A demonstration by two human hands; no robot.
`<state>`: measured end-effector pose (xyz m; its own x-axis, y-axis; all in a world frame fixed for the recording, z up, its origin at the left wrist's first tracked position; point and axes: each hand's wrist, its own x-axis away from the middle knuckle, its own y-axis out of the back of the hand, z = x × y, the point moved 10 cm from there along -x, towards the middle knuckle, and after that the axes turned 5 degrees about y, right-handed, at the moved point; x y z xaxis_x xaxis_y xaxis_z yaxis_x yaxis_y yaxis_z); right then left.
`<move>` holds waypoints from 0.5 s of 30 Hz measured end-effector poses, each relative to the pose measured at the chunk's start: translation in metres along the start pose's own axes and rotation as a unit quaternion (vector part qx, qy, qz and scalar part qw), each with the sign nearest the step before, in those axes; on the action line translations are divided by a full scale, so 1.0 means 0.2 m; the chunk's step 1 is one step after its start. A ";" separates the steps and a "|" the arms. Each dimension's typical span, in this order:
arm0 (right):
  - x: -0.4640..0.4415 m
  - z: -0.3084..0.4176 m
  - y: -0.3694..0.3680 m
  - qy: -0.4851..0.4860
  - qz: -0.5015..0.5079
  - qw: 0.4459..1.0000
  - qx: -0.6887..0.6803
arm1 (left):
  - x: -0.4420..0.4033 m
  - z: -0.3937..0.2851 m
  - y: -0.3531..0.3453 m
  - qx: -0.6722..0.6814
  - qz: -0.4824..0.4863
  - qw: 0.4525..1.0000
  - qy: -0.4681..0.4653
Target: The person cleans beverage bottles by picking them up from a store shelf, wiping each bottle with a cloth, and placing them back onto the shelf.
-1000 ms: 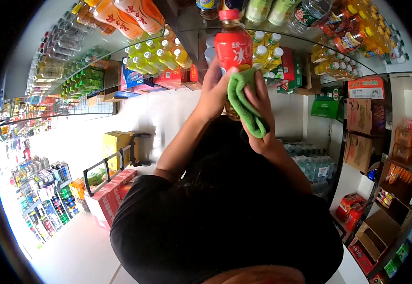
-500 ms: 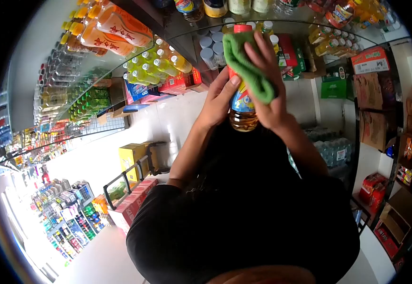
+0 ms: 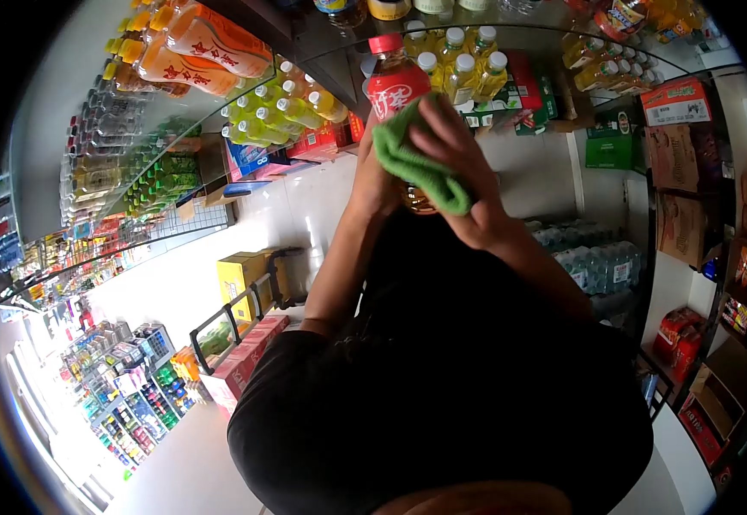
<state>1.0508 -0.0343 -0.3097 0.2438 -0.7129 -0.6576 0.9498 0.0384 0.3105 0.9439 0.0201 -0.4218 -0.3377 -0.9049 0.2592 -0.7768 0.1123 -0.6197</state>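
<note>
A bottle of brown tea with a red cap and red label stands roughly upright between my hands, in front of my chest. My left hand is closed around its left side, its fingers partly hidden behind the cloth and bottle. With my right hand I press a folded green cloth against the bottle's front and right side. The cloth covers the middle of the bottle; only the top and the amber base show.
A glass shelf with bottles runs across the top. Yellow-liquid bottles stand just behind my hands. Orange-label bottles fill the left shelf. Cartons are stacked at right, above water packs. A trolley with a pink box stands lower left.
The bottle and both hands have shifted left. The cloth has slid lower, uncovering the cap and upper label. Yellow-liquid bottles behind now show more.
</note>
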 end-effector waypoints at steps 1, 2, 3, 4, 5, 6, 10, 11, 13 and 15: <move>-0.02 -0.02 0.03 0.002 -0.033 0.999 -0.027 | 0.01 0.00 -0.02 0.006 -0.003 1.000 -0.006; -0.04 -0.04 0.06 0.007 -0.065 0.996 -0.052 | 0.01 0.00 -0.04 0.005 0.001 1.000 -0.007; -0.07 -0.09 0.08 -0.034 -0.080 0.990 -0.114 | 0.02 0.01 -0.07 0.034 0.019 0.999 0.009; -0.10 -0.13 0.10 -0.075 -0.096 0.977 -0.176 | 0.02 0.03 -0.09 0.063 0.036 0.997 0.025; -0.11 -0.19 0.11 -0.115 -0.076 0.966 -0.221 | 0.01 0.02 -0.09 0.042 0.033 0.998 0.021; -0.13 -0.18 0.11 -0.134 -0.063 0.961 -0.235 | 0.02 0.02 -0.09 0.021 0.028 0.999 0.018; -0.05 -0.13 0.06 -0.108 -0.044 0.983 -0.142 | -0.02 -0.05 -0.10 0.027 -0.026 0.999 -0.039; 0.00 -0.13 0.03 -0.120 -0.028 0.979 -0.160 | -0.03 -0.05 -0.08 0.049 -0.021 0.998 -0.025; 0.10 -0.11 -0.03 -0.113 -0.005 0.978 -0.175 | -0.04 -0.06 -0.02 0.061 -0.039 0.997 -0.002; 0.16 -0.10 -0.07 -0.109 0.004 0.980 -0.165 | -0.07 -0.08 0.05 0.066 -0.044 0.996 -0.029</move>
<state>1.0496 -0.0432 -0.3481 0.2377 -0.8429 -0.4827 0.9686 0.2431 0.0525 0.9325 0.0399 -0.4198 -0.2372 -0.9314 0.2762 -0.7238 -0.0202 -0.6898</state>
